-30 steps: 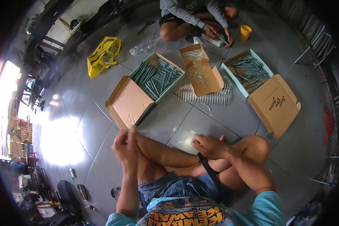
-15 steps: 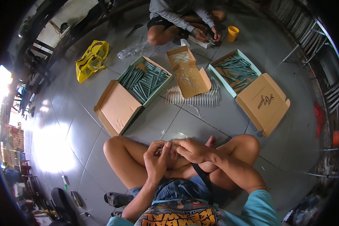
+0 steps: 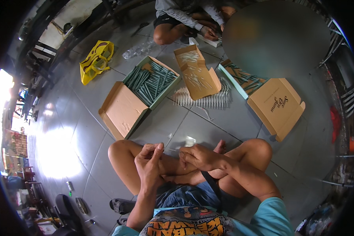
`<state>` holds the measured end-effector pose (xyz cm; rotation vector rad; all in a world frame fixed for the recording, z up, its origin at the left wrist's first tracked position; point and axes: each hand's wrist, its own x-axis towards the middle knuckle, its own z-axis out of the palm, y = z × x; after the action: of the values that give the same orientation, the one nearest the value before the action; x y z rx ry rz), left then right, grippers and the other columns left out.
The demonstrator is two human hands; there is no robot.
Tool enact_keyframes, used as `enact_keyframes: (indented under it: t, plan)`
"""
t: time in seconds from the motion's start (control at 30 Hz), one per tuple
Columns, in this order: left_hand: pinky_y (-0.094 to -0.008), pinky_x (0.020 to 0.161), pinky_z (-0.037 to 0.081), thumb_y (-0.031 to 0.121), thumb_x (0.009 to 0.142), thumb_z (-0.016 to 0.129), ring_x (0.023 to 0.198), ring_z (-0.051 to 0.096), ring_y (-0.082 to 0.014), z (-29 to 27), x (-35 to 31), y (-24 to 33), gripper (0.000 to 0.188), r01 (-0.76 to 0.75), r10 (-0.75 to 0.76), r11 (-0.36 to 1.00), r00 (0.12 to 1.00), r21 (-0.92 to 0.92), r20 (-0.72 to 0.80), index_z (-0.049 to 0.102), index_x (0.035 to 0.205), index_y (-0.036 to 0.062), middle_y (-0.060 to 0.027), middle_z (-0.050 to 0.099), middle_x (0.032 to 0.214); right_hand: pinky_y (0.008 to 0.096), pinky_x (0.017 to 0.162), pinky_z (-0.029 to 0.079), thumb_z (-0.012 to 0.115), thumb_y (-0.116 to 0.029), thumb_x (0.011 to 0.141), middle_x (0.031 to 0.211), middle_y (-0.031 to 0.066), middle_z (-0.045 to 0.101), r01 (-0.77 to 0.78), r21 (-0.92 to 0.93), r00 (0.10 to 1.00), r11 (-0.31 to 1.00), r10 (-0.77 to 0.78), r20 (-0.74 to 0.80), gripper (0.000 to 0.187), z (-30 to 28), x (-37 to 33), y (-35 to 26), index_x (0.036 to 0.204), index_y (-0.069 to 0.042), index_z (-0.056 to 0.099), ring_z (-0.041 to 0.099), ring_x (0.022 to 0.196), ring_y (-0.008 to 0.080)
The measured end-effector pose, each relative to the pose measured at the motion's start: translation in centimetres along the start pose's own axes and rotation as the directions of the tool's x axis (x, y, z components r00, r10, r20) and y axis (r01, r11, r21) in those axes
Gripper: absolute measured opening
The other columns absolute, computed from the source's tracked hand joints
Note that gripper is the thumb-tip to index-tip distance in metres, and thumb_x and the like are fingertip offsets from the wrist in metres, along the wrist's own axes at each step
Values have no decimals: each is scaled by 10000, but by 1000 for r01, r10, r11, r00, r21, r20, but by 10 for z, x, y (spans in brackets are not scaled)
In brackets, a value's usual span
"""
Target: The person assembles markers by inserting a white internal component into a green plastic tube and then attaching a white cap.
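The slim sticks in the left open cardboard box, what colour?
The slim sticks are greyish green, best seen in head view.

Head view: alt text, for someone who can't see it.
A left hand and a right hand are apart over crossed legs; anything held is too small to tell. Beyond, on the floor, a left box and a right box hold green sticks, and a middle box holds white sticks. A co-worker sits farther off.

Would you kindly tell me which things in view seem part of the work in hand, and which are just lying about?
Probably in use: left box, right box, green sticks, small brown box, white sticks, clear spiky pieces.

Probably just lying about: yellow bag, crumpled clear plastic, dark sandal.
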<state>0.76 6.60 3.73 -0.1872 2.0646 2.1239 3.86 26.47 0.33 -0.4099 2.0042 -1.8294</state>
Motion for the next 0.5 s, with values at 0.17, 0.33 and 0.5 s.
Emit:
enact_keyframes:
  t: [0.17,0.33,0.5]
  plan:
    - [-207,648,418,167,909,748,678,540,-72,-21,5,13,185,-55,65,991,995,118,-78,695,888,-9,-22,629,775,374,752,502,447,-180,1002,781,117,675,38,38,999,999,-39,35,261,5,4,-1,876,1,587,666,769,248]
    - [-209,572,436,234,919,739,662,563,-78,-67,39,37,253,-122,115,993,937,-1,-331,692,911,-14,-31,633,778,392,744,508,478,-248,990,813,131,681,-158,-97,987,983,154,-48,260,-6,-9,38,942,-20,595,670,782,275]
    - [-207,630,463,188,933,719,695,582,-69,-49,28,24,204,-63,86,983,988,173,-130,722,922,-16,-19,658,799,420,783,514,546,-227,979,898,165,681,47,-299,900,953,-170,-401,262,2,10,17,1135,-23,599,677,847,318]
